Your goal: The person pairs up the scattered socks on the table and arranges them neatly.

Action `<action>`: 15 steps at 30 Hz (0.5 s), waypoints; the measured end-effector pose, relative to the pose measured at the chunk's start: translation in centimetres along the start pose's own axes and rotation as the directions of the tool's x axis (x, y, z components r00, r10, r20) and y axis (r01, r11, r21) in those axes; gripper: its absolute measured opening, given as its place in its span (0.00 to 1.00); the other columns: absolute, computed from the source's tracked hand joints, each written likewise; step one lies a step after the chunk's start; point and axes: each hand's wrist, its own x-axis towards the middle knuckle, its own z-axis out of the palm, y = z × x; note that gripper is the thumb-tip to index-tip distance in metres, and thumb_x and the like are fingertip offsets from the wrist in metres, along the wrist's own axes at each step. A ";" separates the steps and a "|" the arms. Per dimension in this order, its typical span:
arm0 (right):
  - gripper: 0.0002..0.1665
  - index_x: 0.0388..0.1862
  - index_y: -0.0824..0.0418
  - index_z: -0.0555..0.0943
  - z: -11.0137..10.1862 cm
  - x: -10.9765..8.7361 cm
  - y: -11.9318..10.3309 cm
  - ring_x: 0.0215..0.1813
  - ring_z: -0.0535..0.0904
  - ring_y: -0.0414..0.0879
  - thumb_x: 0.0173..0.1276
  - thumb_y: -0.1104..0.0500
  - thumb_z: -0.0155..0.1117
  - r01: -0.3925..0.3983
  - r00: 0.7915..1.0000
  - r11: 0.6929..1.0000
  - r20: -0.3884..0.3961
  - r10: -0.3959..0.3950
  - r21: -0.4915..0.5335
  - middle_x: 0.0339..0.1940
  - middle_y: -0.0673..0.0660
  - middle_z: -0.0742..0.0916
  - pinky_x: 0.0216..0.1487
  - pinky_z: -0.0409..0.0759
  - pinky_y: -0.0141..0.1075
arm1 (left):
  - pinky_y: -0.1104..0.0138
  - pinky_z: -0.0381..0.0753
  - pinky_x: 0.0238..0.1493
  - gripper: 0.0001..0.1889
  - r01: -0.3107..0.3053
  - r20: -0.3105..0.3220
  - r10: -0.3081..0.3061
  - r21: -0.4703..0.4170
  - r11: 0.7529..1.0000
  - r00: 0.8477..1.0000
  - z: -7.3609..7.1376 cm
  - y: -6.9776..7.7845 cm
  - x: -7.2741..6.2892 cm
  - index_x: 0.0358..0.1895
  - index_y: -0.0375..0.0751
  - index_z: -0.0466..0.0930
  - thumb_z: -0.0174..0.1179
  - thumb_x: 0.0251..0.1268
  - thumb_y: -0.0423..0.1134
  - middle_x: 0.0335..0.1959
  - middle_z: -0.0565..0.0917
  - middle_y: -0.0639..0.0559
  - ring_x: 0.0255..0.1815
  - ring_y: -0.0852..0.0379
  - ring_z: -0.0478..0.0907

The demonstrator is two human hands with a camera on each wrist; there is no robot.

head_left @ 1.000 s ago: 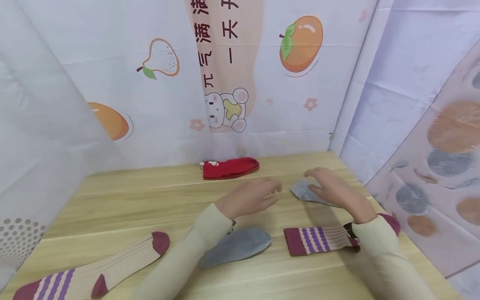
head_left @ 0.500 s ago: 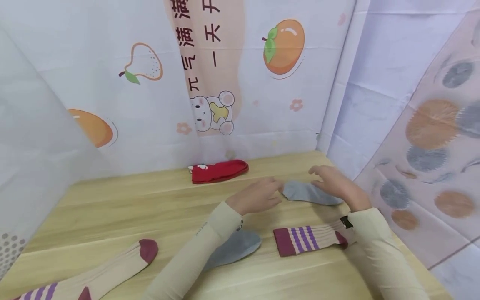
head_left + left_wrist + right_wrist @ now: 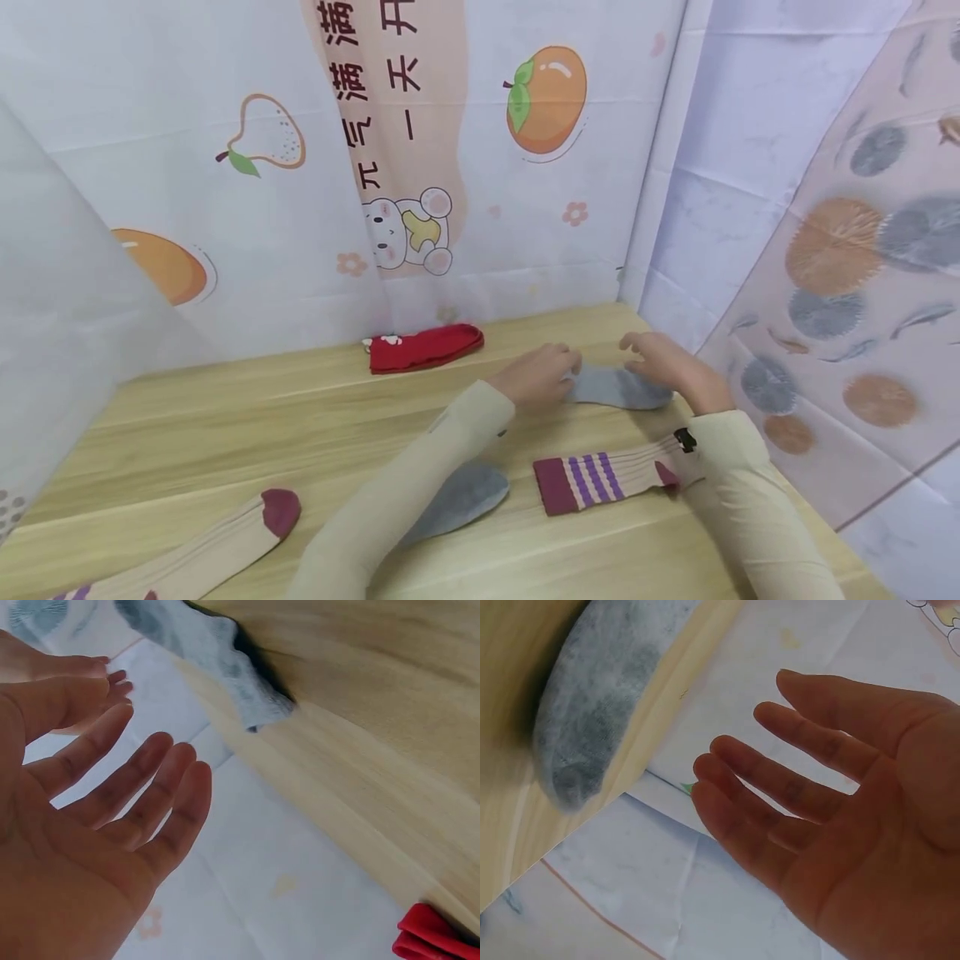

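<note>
A grey-blue sock (image 3: pixel 617 389) lies flat on the table at the right of the head view. At its left end is my left hand (image 3: pixel 536 377), fingers loosely bent with nothing between them; the left wrist view shows the sock's cuff (image 3: pixel 262 712) apart from the fingertips. My right hand (image 3: pixel 663 367) hovers over the sock's right end, its fingers relaxed and slightly spread. In the right wrist view the sock's rounded toe (image 3: pixel 581 757) lies apart from that hand. A second grey-blue sock (image 3: pixel 465 500) is partly hidden under my left forearm.
A red sock (image 3: pixel 423 348) lies by the back edge. One cream sock (image 3: pixel 600 481) with maroon ends and purple stripes lies below the right hand, partly under the right sleeve. Its match (image 3: pixel 217 546) is at front left. Printed curtains (image 3: pixel 300 208) enclose the wooden table (image 3: pixel 247 425).
My left hand has moved right to the left end of the grey-blue sock. My right hand stays over that sock. The head view has turned slightly right.
</note>
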 end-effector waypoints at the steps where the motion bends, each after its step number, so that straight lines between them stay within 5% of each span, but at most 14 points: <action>1: 0.19 0.54 0.77 0.75 0.0 -0.1 0.1 0.53 0.77 0.71 0.67 0.67 0.63 -0.029 1.000 1.000 0.004 0.029 -0.011 0.50 0.76 0.82 0.53 0.76 0.59 | 0.68 0.77 0.52 0.12 0.006 0.005 -0.006 0.006 1.000 1.000 0.0 0.0 0.4 0.55 0.44 0.78 0.57 0.73 0.40 0.50 0.80 0.51 0.50 0.57 0.77; 7: 0.24 0.57 0.78 0.72 -0.7 -1.3 1.2 0.54 0.76 0.72 0.67 0.65 0.62 -0.205 0.978 0.978 0.020 0.207 -0.045 0.55 0.78 0.79 0.53 0.75 0.61 | 0.67 0.77 0.54 0.15 0.030 0.038 -0.031 0.010 0.999 0.999 0.7 -0.3 2.4 0.58 0.43 0.78 0.58 0.72 0.38 0.53 0.79 0.48 0.52 0.55 0.77; 15: 0.17 0.50 0.80 0.75 0.5 -0.9 3.1 0.48 0.79 0.67 0.69 0.66 0.56 -0.188 0.975 0.982 0.114 0.188 -0.011 0.46 0.76 0.81 0.50 0.77 0.57 | 0.67 0.77 0.55 0.15 0.178 0.088 -0.171 -0.081 0.981 0.981 2.9 -1.7 4.4 0.59 0.42 0.77 0.55 0.73 0.39 0.55 0.80 0.50 0.54 0.56 0.78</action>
